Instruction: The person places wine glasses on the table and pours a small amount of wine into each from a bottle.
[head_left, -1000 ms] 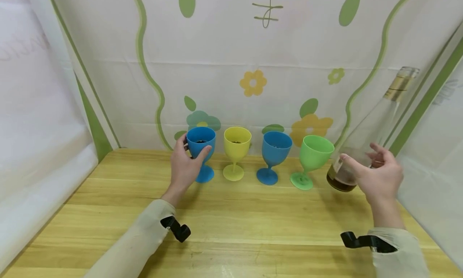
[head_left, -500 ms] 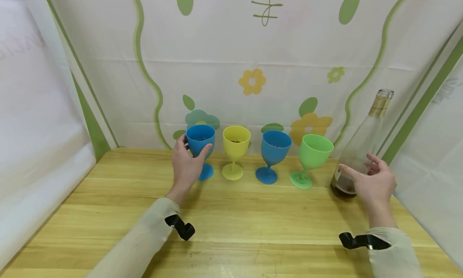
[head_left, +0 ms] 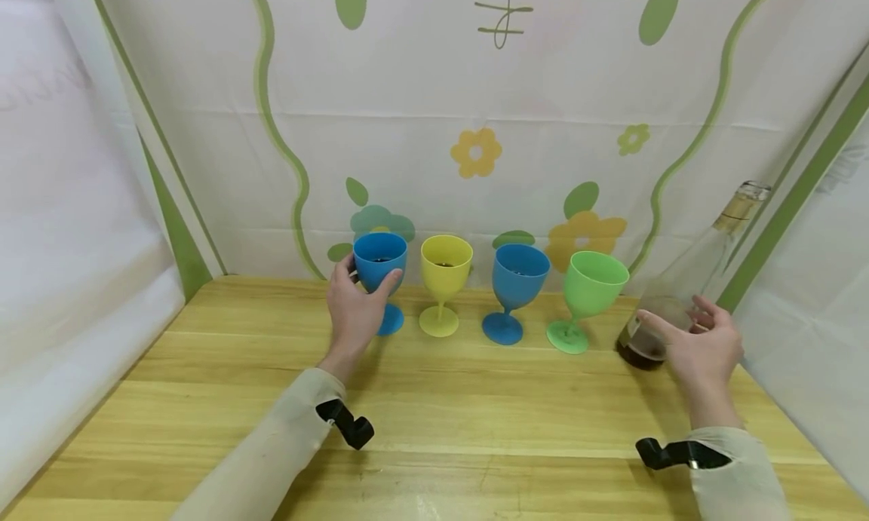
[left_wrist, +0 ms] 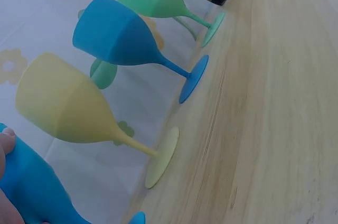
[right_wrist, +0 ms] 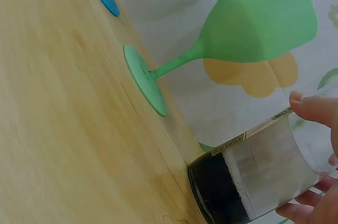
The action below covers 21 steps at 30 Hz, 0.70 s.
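Observation:
My left hand [head_left: 356, 306] holds the leftmost blue goblet [head_left: 388, 253] by its bowl, thumb in front and fingers behind; dark liquid shows inside. In the left wrist view only part of this goblet [left_wrist: 31, 182] shows. At the right, my right hand [head_left: 702, 347] grips a clear glass bottle [head_left: 686, 272] with a gold neck band and dark liquid at its bottom. The bottle leans to the right, its base close over the table. In the right wrist view the thumb [right_wrist: 311, 106] lies along the bottle's label side, with fingers on the opposite side.
Between the hands stand a yellow goblet [head_left: 445, 268] with dark liquid, a second blue goblet [head_left: 519, 280] and a green goblet [head_left: 592, 287], upright in a row. They stand on the wooden table [head_left: 475, 415] near its back edge, before a flower-printed white cloth [head_left: 380, 151].
My right hand has brought the bottle lower; half a second ago it stood more upright, and now its neck tips further right. My left hand stays on the blue goblet, nearly still.

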Each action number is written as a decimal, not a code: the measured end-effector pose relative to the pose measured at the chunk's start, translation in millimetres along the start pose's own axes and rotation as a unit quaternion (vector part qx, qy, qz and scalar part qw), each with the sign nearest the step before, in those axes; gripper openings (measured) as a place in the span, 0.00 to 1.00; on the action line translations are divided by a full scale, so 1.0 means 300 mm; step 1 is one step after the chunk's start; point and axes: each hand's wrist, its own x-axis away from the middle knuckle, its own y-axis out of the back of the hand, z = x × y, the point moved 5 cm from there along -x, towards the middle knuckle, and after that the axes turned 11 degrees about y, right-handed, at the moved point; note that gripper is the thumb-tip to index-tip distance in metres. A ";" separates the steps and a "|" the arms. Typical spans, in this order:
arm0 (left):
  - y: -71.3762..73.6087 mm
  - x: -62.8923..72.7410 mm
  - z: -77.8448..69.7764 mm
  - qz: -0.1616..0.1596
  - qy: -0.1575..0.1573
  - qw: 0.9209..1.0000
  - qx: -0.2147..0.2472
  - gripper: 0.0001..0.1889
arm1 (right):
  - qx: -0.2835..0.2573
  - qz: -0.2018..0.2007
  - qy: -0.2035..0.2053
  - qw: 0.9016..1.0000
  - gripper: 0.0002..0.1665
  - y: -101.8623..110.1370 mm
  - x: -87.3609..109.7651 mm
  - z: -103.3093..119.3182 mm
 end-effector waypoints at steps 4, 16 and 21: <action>0.002 0.003 0.003 -0.002 0.006 1.000 0.004 0.46 | 0.003 -0.012 -0.002 1.000 0.62 -0.006 -0.002 -0.008; -0.003 0.008 0.015 0.013 0.000 1.000 -0.008 0.46 | 0.011 0.002 0.004 1.000 0.64 -0.002 -0.007 -0.003; 0.006 0.015 0.004 0.038 -0.002 0.998 -0.044 0.50 | -0.042 -0.070 0.033 0.996 0.65 0.053 0.012 0.071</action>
